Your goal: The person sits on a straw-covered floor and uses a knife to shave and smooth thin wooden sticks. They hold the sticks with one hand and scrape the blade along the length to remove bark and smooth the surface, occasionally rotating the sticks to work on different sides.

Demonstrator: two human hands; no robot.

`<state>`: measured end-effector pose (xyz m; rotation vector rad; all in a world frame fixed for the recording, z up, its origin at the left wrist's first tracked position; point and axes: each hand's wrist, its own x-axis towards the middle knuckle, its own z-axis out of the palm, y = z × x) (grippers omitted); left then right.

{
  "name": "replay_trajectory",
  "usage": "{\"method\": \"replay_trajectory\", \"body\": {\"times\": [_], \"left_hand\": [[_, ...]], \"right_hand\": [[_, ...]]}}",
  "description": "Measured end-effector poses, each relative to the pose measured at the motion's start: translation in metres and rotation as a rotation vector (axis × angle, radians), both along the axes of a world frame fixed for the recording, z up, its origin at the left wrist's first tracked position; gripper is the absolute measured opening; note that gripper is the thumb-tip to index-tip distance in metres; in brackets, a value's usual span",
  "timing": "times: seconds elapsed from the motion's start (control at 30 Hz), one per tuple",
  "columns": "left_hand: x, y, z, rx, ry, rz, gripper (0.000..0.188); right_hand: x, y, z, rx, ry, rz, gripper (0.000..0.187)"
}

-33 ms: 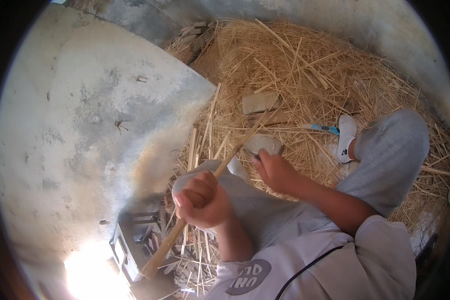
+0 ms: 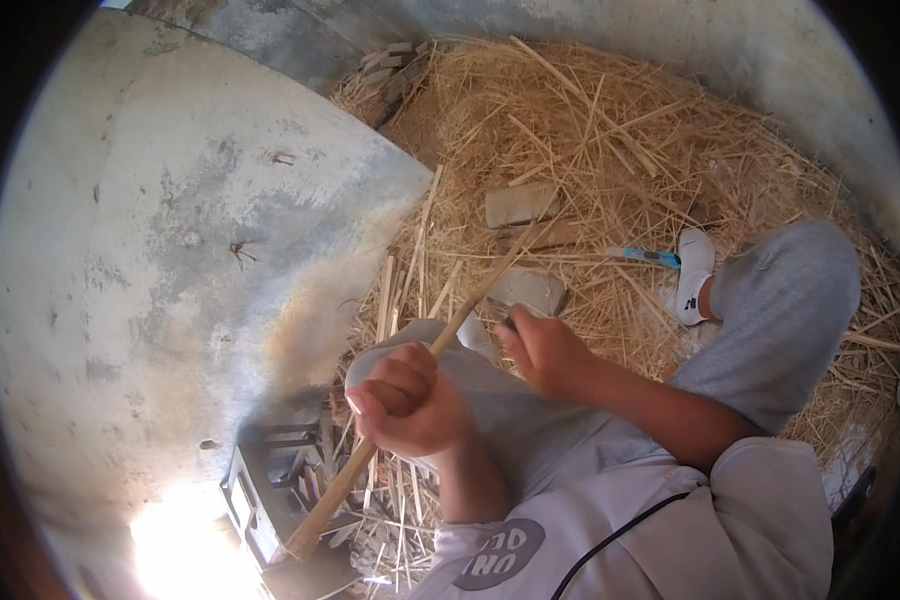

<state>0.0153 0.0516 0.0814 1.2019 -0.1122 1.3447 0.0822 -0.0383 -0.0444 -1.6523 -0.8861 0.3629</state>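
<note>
My left hand [image 2: 410, 400] is wrapped round a long pale wooden stick [image 2: 338, 492], slanting from the lower left to the upper right. Its thicker end points down and left; the thin end reaches toward the bricks. Just right of the stick, my right hand [image 2: 548, 352] is closed on a small dark object [image 2: 510, 323]. Mostly hidden by the fingers, that object cannot be told by kind. Beyond the right hand a flat grey stone [image 2: 530, 291] lies on the straw.
Loose straw and shavings [image 2: 610, 120] cover the floor. A pale brick [image 2: 522, 204] lies ahead. A blue-handled tool [image 2: 650, 257] is beside my socked foot [image 2: 692, 275]. On the left stands a stained wall [image 2: 170, 240], with a grey vented block [image 2: 255, 500] at its base.
My right hand has shifted slightly toward me and to the left, uncovering more of the grey stone. The left hand and the stick have hardly moved.
</note>
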Motion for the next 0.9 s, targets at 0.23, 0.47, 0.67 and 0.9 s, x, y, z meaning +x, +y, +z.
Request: {"method": "replay_trajectory", "body": {"times": [0.23,0.47,0.67,0.9], "left_hand": [[0.004,-0.001,0.003,-0.136,0.067,0.334,0.051],[0.005,-0.009,0.000,-0.113,0.071,0.248,0.051],[0.009,-0.013,-0.007,-0.129,0.107,0.196,0.051],[0.007,-0.007,-0.014,-0.112,0.090,0.142,0.050]], "right_hand": [[0.000,0.005,0.016,-0.021,-0.076,0.013,0.032],[0.015,0.009,-0.013,-0.124,-0.168,-0.063,0.027],[0.005,0.001,-0.004,-0.046,-0.229,-0.044,0.030],[0.007,-0.008,0.007,-0.099,-0.324,0.014,0.029]]}}
